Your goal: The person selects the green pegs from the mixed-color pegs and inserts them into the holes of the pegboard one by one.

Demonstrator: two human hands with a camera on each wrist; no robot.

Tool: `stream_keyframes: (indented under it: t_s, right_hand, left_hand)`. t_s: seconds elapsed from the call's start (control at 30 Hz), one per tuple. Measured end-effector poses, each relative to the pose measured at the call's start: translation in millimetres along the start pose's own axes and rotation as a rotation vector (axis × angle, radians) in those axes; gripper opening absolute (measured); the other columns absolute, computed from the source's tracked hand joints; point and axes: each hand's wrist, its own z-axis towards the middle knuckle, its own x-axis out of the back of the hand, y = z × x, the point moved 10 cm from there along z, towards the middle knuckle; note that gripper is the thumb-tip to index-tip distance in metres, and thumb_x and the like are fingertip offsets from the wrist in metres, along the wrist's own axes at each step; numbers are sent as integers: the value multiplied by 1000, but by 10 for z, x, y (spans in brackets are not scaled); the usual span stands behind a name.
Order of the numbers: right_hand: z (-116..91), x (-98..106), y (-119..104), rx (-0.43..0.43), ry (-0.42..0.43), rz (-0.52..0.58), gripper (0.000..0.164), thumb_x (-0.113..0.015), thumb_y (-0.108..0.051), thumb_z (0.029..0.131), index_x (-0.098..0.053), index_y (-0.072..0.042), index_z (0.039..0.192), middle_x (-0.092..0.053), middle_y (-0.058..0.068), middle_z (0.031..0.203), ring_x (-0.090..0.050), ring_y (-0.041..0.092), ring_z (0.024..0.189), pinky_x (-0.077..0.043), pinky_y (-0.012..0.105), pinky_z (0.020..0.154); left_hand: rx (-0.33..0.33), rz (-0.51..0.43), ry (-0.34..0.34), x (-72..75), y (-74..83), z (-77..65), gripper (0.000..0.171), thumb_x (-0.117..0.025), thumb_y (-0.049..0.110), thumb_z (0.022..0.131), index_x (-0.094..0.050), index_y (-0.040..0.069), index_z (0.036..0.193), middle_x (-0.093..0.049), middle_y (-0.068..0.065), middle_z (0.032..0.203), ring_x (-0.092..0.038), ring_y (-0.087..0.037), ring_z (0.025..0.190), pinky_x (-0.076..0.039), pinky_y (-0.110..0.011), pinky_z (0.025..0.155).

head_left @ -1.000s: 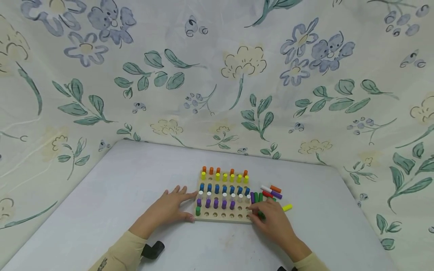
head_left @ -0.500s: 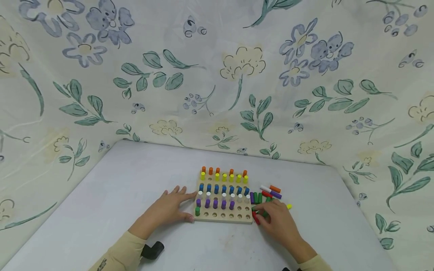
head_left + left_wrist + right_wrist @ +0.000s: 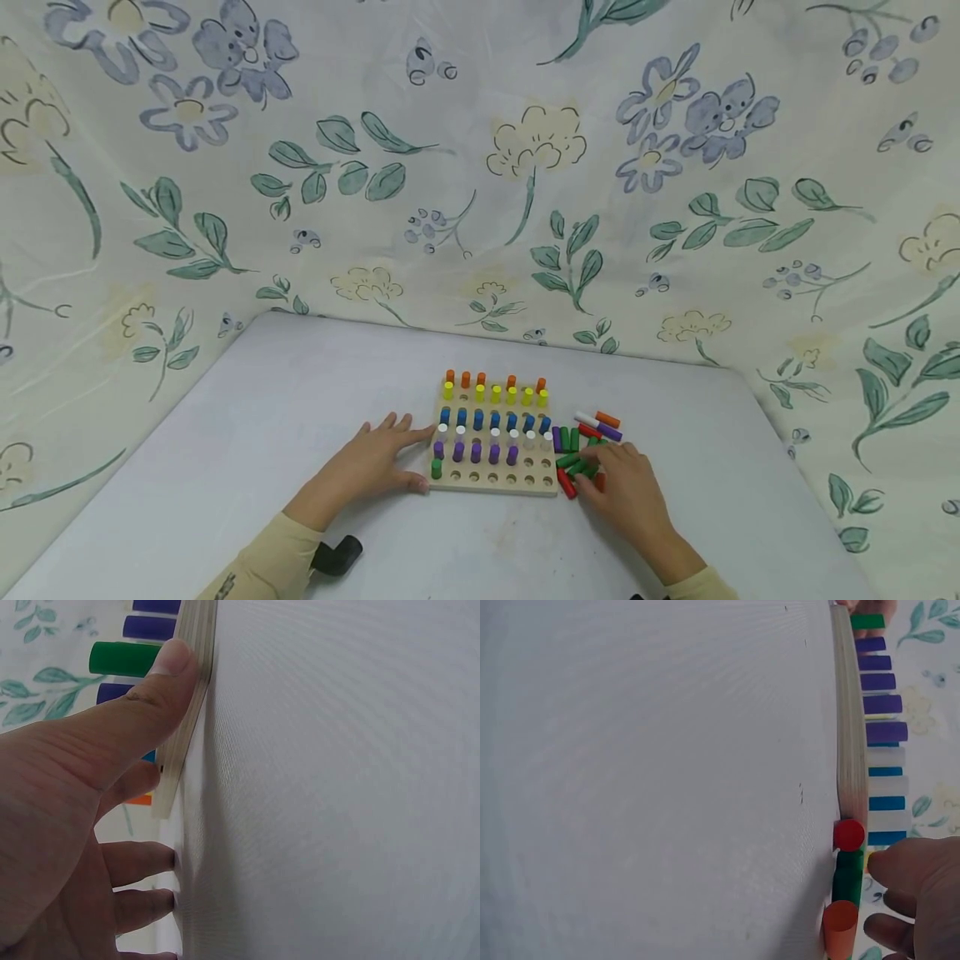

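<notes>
A wooden peg board stands on the table with rows of orange, yellow, blue, white and purple pegs. One green peg is upright at its near-left corner. My left hand rests at the board's left side, thumb touching the edge and the other fingers spread toward the table. On the right, my right hand hovers over loose green pegs, thumb and fingertips apart with no peg visible between them. A red peg lies beside the board's near-right corner. Fingers partly hide the pegs below.
Farther back on the right lie loose orange, white and purple pegs. One purple peg and two green ones lie against the board's right edge. A black object is near the left sleeve. Patterned cloth hangs behind the table.
My right hand has moved right, away from the board's edge, uncovering green pegs and a red peg. The left hand stays at the board's left side.
</notes>
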Motion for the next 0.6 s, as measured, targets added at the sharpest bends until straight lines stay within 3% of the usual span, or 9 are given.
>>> stream_keyframes:
  t_s: [0.2,0.6]
  right_hand:
    - [-11,-7,46,-43,1,-20,44,-85,-37,81,-72,-12,115,-70,1,105,-56,20,95,-52,43,85]
    - [-10,-25,79,-87,-30,12,45,-84,-36,81,-71,-10,116,-69,2,104,-57,23,98,-53,49,92]
  left_hand:
    - [4,-6,-6,-1,1,-4,86,-84,54,75,-55,22,149,-40,-27,156,-26,-50,148,-16,-69,118]
    - [9,-2,-6,3,10,-4,86,-85,55,74,-55,22,148,-41,-26,155,-26,-50,148,-16,-70,118]
